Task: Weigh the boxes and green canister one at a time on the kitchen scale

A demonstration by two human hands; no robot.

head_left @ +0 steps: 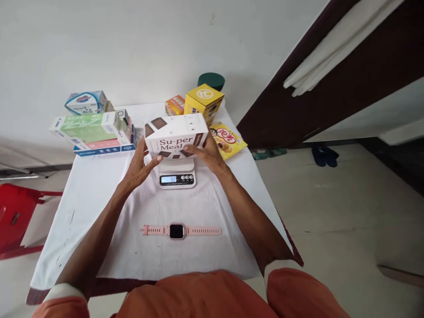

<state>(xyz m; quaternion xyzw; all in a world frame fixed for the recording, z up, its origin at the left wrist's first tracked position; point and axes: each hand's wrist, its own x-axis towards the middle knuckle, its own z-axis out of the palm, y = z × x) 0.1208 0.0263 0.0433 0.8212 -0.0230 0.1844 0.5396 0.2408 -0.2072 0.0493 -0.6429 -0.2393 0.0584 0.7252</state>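
Su-per Meal box (pixel 177 133) sits at mid-frame over the white scale (pixel 177 180), gripped at its two ends by the left hand (pixel 139 164) and right hand (pixel 210 154), thumbs on its front; whether it touches the scale is hidden. Yellow box (pixel 202 104) and yellow packet (pixel 228 143) crowd its upper-right side, stacked cartons (pixel 89 128) the left. Open tablecloth (pixel 198 205) stretches below the scale to the pink watch (pixel 176 231), near the table's front edge at lower centre.
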